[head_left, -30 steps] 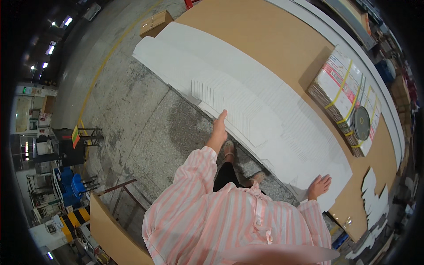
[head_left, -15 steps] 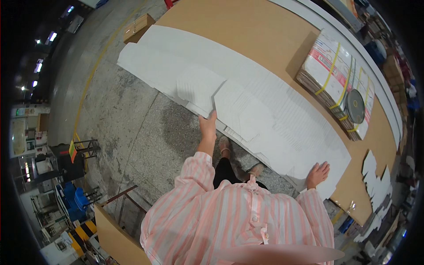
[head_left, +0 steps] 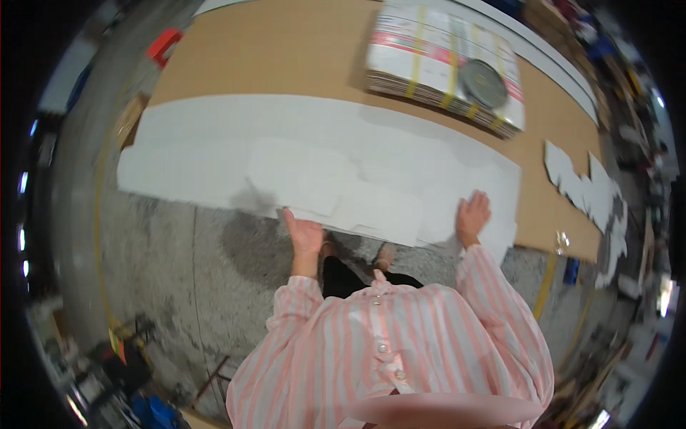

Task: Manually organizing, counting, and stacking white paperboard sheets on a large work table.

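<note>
White sheets of paper or thin card lie overlapping in a long strip along the near side of a brown board-topped table. My left hand is at their near edge, palm turned up and thumb stretched out. Its fingers are hidden at or under the edge, so whether they grip cannot be seen. My right hand lies flat on the sheets near their right end, fingers outstretched. Within the strip, a smaller white piece has a notched edge near the middle.
A strapped stack of flat printed cardboard with a round dark disc on it stands at the back. Torn white scraps lie at the right end. A cardboard box and a red object are beyond the left end.
The view has turned, so the table lies more level across it. My left hand is further left along the sheet edge, its palm showing more. My right hand still rests near the right end.
</note>
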Available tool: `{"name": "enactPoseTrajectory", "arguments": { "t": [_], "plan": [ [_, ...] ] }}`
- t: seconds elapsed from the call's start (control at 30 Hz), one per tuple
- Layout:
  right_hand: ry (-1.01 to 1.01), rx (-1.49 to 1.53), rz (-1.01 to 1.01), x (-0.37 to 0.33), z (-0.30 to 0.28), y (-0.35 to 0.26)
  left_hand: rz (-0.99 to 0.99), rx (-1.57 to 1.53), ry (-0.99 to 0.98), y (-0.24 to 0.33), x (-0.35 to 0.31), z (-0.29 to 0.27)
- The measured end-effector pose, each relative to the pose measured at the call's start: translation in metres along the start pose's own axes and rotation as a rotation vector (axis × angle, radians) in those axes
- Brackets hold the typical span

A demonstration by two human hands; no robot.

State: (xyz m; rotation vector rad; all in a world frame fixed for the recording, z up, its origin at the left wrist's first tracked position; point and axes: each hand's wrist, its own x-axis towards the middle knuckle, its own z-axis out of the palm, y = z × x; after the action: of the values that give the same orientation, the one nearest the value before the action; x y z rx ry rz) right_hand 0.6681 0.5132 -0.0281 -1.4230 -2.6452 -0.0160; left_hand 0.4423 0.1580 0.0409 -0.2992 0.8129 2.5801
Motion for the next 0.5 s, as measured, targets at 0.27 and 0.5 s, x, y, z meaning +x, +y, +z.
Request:
{"name": "enactPoseTrajectory", "arguments": {
  "t": [0.27, 0.5],
  "plan": [
    [0.003, 0.131, -0.034, -0.013, -0.027, 0.008, 0.154, 0.879, 0.359, -0.019, 0.011, 0.008],
    [-0.046, 0.102, -0.077, -0.021, -0.017, 0.016, 1.013, 1.706, -0.583, -0.056, -0.061, 0.152]
  ]
}}
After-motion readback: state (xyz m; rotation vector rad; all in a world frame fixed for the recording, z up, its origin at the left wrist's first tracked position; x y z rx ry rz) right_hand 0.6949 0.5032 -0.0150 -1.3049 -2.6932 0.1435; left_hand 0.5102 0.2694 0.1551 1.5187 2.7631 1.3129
